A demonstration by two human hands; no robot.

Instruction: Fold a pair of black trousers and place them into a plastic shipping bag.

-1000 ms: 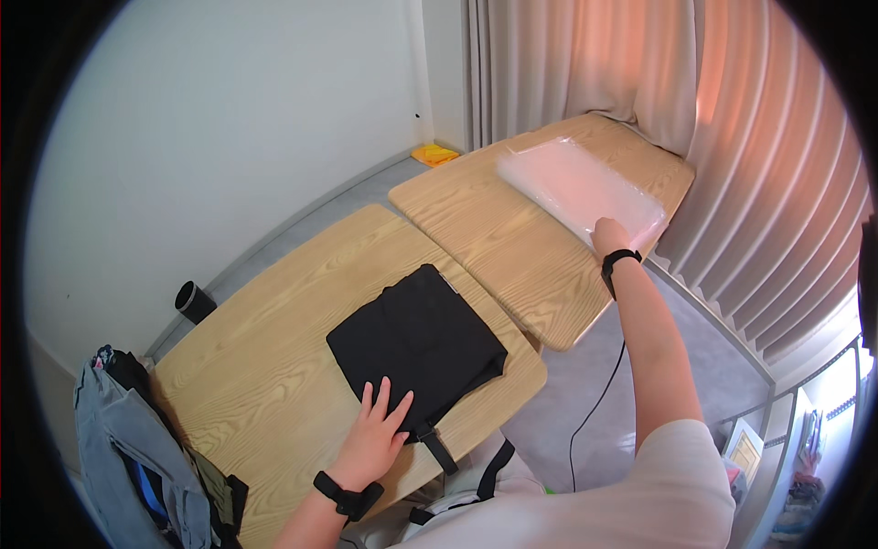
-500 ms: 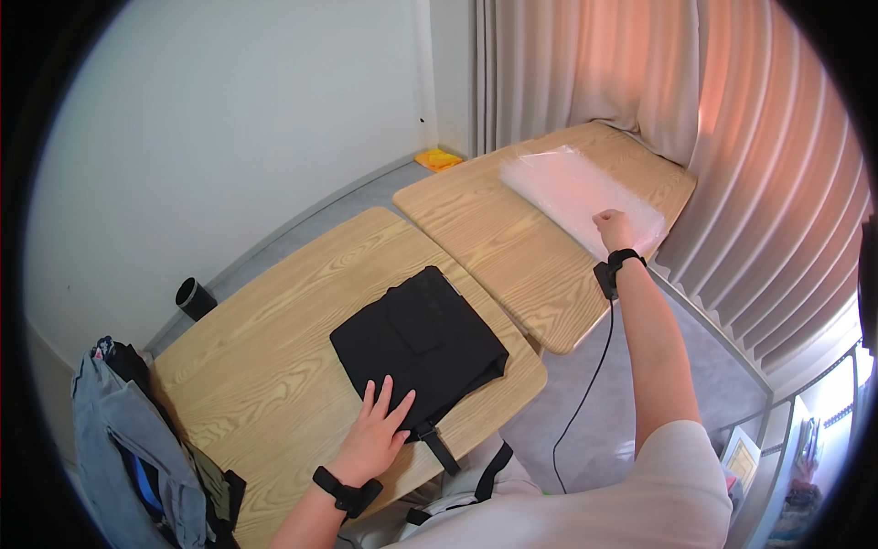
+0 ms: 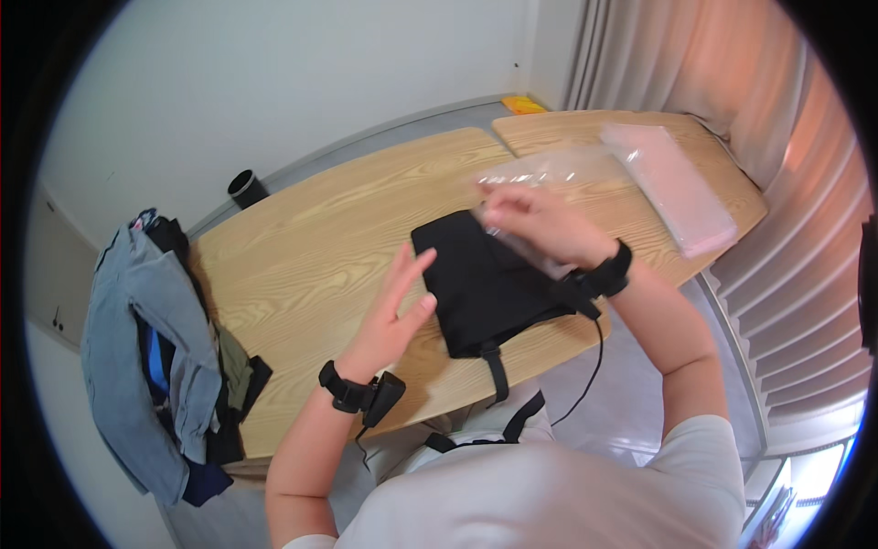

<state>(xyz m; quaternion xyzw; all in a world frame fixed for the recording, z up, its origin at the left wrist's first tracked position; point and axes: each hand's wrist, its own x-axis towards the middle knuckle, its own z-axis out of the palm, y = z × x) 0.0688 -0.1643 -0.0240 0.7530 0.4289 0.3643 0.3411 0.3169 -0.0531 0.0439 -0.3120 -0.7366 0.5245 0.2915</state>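
A folded black garment [image 3: 476,293] lies on the wooden table [image 3: 329,265] in front of me, with a black strap [image 3: 495,373] hanging over the table's near edge. My right hand [image 3: 541,224], somewhat blurred, is closed on a clear plastic bag [image 3: 549,167] above the garment's far right part. The bag trails from the fingers to the right, over the table. At the garment's left edge, my left hand [image 3: 389,309] is raised with its fingers apart and nothing in it. Each wrist wears a black strapped device.
A stack of clear plastic bags [image 3: 679,190] lies on the adjoining table at the right. Several clothes, with a grey-blue one [image 3: 123,339] on top, hang over the left table end. A black bin [image 3: 247,188] stands behind the table. A cable [image 3: 585,384] hangs from my right wrist.
My right hand has come back from the stack to above the garment, bringing a clear plastic bag. My left hand has lifted off the garment. The view has turned, shifting the tables.
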